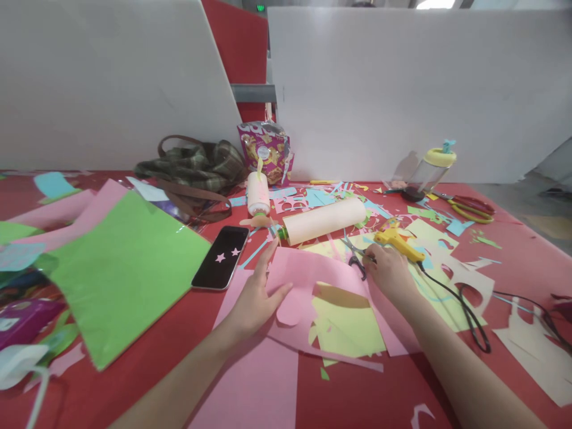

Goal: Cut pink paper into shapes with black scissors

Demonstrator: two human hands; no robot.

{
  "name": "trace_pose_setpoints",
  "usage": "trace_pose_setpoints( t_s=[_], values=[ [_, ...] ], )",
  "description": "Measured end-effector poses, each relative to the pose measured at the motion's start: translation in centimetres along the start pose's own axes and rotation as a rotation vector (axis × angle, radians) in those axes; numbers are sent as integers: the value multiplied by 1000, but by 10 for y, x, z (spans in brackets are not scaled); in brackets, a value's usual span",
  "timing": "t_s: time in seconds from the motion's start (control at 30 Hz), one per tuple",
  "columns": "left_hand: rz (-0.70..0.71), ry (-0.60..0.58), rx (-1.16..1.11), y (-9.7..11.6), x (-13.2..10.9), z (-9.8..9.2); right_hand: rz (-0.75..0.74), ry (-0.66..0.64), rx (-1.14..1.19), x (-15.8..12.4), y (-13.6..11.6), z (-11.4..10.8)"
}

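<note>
My left hand [254, 301] lies with fingers spread on a cut sheet of pink paper [330, 268]. Beside its thumb is a rounded pink paper piece [289, 307]. My right hand [391, 274] has its fingers closed on one handle of small scissors [356, 260], whose blades point away to the left over paper scraps. Right behind that hand sits a yellow glue gun [397, 239] with a black cord. Yellow paper [346, 328] shows through the opening in the pink sheet. A cream paper-wrapped bottle [326, 220] lies on its side beyond both hands.
Left of my hands are a black phone [221, 259] bearing pink stars and a large green sheet [125, 271]. A shorter cream bottle [258, 193], snack bag [267, 152] and plaid bag [196, 164] are behind. Red-handled scissors [471, 207] and a clear cup [429, 173] stand back right.
</note>
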State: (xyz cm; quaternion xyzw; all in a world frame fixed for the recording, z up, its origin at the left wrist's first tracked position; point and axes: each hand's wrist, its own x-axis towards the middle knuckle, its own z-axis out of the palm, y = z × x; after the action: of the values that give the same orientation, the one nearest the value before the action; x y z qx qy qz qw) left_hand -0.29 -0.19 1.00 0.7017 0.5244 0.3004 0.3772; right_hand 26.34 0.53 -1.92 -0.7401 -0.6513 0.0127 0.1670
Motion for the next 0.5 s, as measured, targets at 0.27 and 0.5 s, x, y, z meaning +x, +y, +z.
trace_pose_setpoints(
  t_s=[0.27,0.5],
  values=[
    [-41,-48,0,-4,-2,-1,19,-12,229,-4,-9,-16],
    [-3,-147,-5,2,-2,-3,149,16,466,-3,-12,-19]
  ],
)
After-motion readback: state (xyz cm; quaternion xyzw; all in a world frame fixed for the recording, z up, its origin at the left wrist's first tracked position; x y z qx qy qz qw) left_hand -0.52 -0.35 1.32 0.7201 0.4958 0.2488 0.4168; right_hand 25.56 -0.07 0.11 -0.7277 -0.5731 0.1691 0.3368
